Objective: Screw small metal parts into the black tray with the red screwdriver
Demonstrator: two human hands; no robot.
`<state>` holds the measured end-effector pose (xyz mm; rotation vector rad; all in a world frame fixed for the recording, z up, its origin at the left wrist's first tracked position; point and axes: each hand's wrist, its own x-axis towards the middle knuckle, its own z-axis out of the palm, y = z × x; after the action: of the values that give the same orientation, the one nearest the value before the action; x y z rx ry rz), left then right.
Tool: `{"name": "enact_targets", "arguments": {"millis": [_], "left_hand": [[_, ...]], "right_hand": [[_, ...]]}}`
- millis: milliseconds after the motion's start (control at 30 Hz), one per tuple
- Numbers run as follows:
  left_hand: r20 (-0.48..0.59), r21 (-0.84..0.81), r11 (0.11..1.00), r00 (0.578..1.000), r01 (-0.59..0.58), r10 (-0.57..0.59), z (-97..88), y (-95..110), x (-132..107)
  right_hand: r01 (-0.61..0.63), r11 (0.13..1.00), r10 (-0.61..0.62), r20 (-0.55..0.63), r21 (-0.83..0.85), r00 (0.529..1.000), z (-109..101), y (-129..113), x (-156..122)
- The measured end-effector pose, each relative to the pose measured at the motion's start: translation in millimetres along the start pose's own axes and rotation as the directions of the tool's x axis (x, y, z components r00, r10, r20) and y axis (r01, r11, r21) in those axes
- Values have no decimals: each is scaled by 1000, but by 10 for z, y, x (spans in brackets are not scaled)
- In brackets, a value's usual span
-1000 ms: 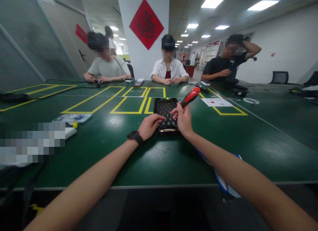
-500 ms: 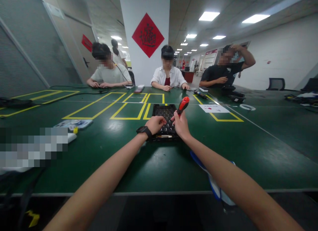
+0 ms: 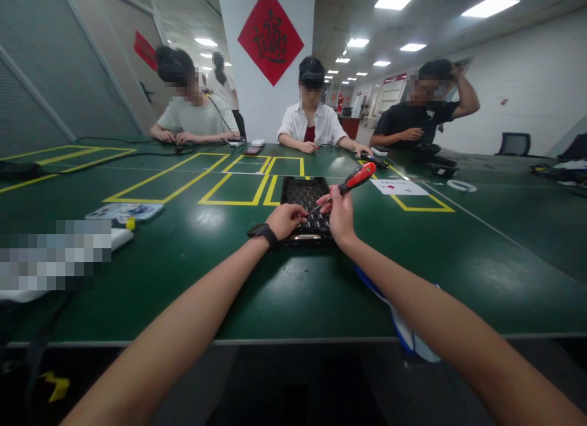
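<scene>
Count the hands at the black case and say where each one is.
2: the left hand is over the left side of the black case; the right hand is at its right edge, holding the red-handled screwdriver. None seem hidden.

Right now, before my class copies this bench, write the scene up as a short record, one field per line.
Left hand: the left hand is over the case, fingertips close together by the tool's tip; whether they grip anything is too small to tell
Right hand: the right hand holds the screwdriver
Tool angle: tilted, red-and-black handle up to the right, shaft down to the left
Workpiece: open black case, glinting inside
Surface: green table marked with yellow tape
Right side: white sheet, white ring
Opposite: three seated people
</scene>
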<state>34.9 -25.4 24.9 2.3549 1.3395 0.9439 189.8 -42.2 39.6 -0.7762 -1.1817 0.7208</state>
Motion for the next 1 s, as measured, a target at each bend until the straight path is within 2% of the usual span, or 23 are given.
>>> {"name": "enact_targets", "arguments": {"millis": [200,367,467,700,867,1000], "left_hand": [[-24,28,1000,1000,6,-6,12,-11,-2],[-34,31,1000,999,3,-2,24,-20,0],[-32,63,998,999,6,-4,15,1,-8],[1,101,995,1000,7,-7,30,-16,-1],[2,116,993,1000,3,-3,38,-28,2],[8,117,993,1000,9,-10,29,-14,-2]], "right_hand": [[40,997,-44,-64,-70,997,-20,48,25],[57,987,-53,27,-148,998,-24,58,7],[89,989,-86,28,-115,996,-15,22,-21],[77,997,-78,43,28,996,18,-18,-37],[98,992,-98,-3,82,995,16,-24,-39],[92,992,-95,29,85,995,11,-21,-42]]}}
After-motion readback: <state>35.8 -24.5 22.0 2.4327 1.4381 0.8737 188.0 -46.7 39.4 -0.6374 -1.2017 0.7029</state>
